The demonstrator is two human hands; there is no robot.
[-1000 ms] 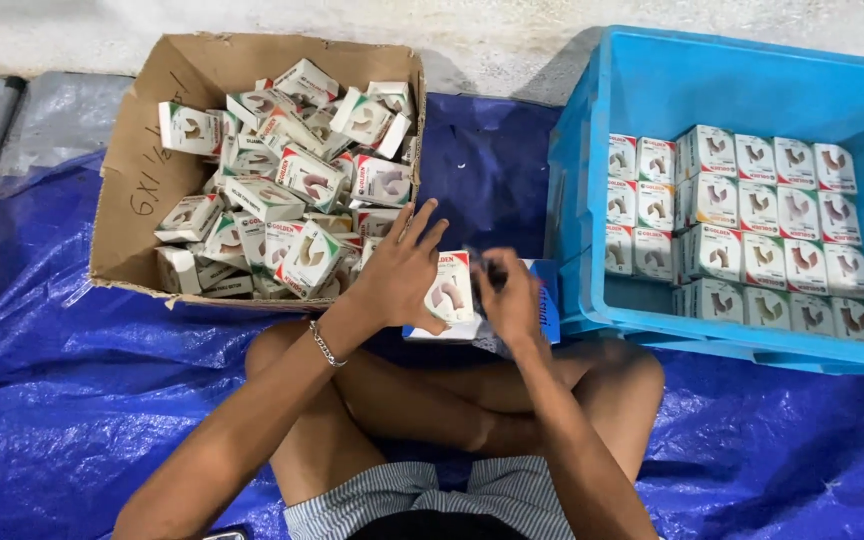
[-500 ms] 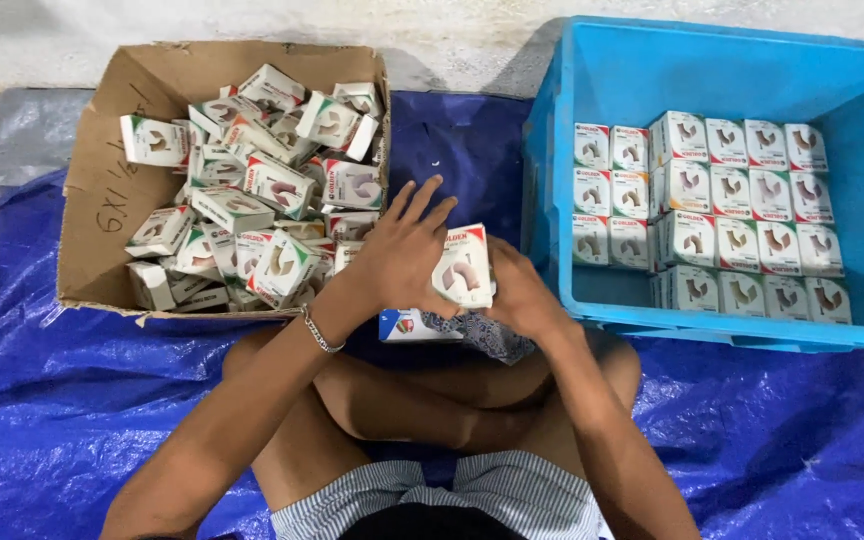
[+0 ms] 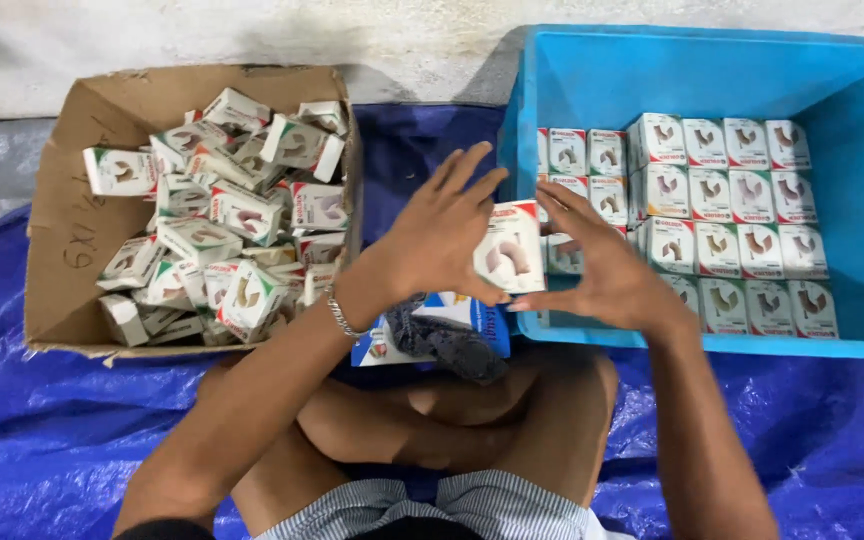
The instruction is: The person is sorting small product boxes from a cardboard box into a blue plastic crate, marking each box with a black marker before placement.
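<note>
Presently we hold one small white carton (image 3: 508, 250) between both hands, raised over the near-left corner of the blue crate (image 3: 592, 70). Our left hand (image 3: 442, 235) presses its palm and thumb against the carton's left side, fingers (image 3: 467, 165) spread and lifted rather than curled. Our right hand (image 3: 607, 270) meets the carton from the right and from beneath, fingers grasping its lower edge, forefinger stretched along the top. A thin bracelet (image 3: 340, 315) sits on the left wrist.

Inside the crate, stacked cartons (image 3: 722, 215) of the same kind stand in tidy rows, faces up, filling the left and middle of the floor; the right part shows bare blue plastic. To our left, a cardboard box (image 3: 72, 200) holds a loose heap of matching cartons (image 3: 222, 220), tilted every which way.

Below the hands, a flat blue-and-white packet (image 3: 392, 335) lies against our crossed legs with a dark crumpled cloth (image 3: 447, 340) partly on top of it. A blue tarpaulin (image 3: 42, 430) covers the floor beneath everything.
</note>
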